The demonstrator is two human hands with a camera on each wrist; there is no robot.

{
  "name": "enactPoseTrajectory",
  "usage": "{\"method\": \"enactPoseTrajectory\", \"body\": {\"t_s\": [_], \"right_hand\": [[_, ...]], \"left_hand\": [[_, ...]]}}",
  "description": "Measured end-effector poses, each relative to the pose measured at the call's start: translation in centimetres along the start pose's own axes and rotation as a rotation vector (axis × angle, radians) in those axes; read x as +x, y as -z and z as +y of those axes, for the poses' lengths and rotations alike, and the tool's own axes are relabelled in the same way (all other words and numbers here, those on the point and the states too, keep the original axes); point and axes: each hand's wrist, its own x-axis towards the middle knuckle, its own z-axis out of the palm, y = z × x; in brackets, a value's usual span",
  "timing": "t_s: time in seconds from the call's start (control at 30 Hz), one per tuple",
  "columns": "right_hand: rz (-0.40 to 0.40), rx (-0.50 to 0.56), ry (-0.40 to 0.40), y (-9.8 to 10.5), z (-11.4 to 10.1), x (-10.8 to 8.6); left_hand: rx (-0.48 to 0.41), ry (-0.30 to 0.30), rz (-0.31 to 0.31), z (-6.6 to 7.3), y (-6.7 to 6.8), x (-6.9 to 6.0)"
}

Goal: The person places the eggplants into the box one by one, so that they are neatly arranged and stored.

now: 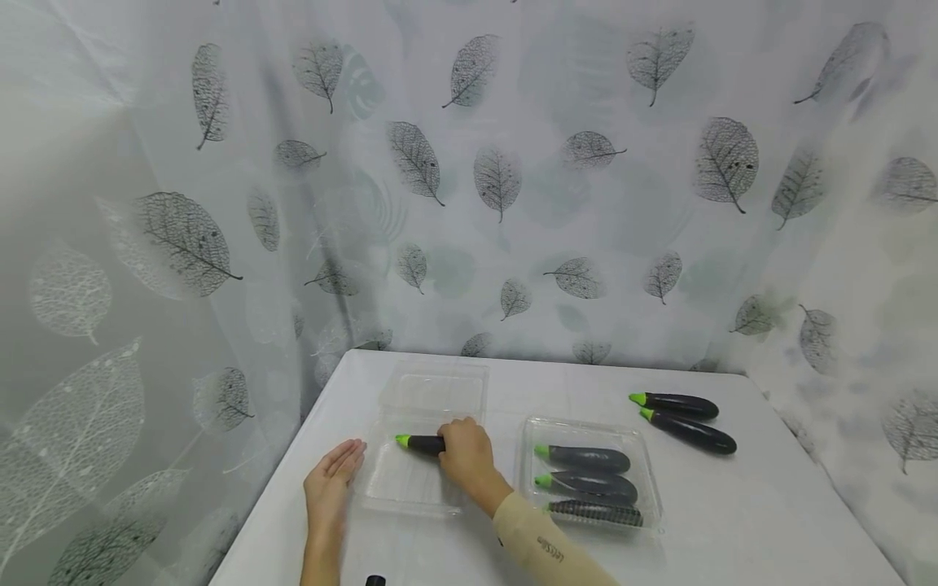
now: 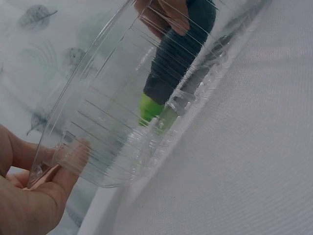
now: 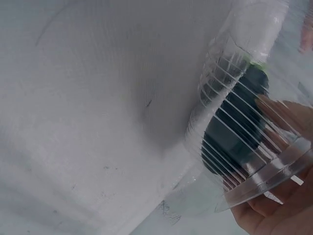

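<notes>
In the head view, an open clear plastic container [image 1: 399, 487] lies on the white table with its lid folded back. My right hand [image 1: 467, 456] grips a dark eggplant [image 1: 423, 444] with a bright green stem end, low inside this container. Through the ribbed wall, the right wrist view shows the eggplant [image 3: 234, 125] under my fingers. At the container's left side is my left hand [image 1: 330, 484]. The left wrist view shows the left thumb and fingers [image 2: 41, 196] pinching the clear rim at a corner. Part of the eggplant is hidden under the right hand.
A second clear container [image 1: 650, 464] to the right holds three eggplants. Two loose eggplants [image 1: 689, 431] lie at the table's far right. A small black object [image 1: 375, 580] shows at the bottom edge. A leaf-patterned curtain [image 1: 542, 203] hangs behind the table.
</notes>
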Motion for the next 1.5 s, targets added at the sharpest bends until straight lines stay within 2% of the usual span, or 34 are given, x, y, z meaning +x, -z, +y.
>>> {"method": "enactPoseTrajectory", "body": {"t_s": [0.23, 0.4, 0.53, 0.87, 1.1, 1.27, 1.5], "right_hand": [[0.052, -0.063, 0.009, -0.7, 0.1, -0.3], [0.057, -0.049, 0.001, -0.8, 0.2, -0.4], [0.05, -0.029, -0.004, -0.1, 0.3, -0.6], [0.092, 0.072, -0.016, 3.9, 0.1, -0.9], [0.111, 0.145, -0.014, 6.3, 0.5, -2.0], [0.148, 0.206, -0.022, 8.2, 1.3, -2.9], [0.172, 0.204, -0.024, 10.7, 2.3, -3.9]], "left_hand": [[-0.002, -0.007, -0.006, -0.1, -0.1, 0.1], [0.001, -0.004, -0.006, -0.1, -0.1, 0.0], [0.007, 0.008, -0.006, -0.1, -0.3, -0.1], [0.027, 0.02, 0.009, -0.2, -0.3, 0.0], [-0.001, 0.013, 0.02, -0.4, 0.4, 0.0], [0.023, 0.014, 0.023, -0.3, 0.3, 0.1], [0.049, 0.015, 0.03, -0.2, 0.0, 0.2]]}}
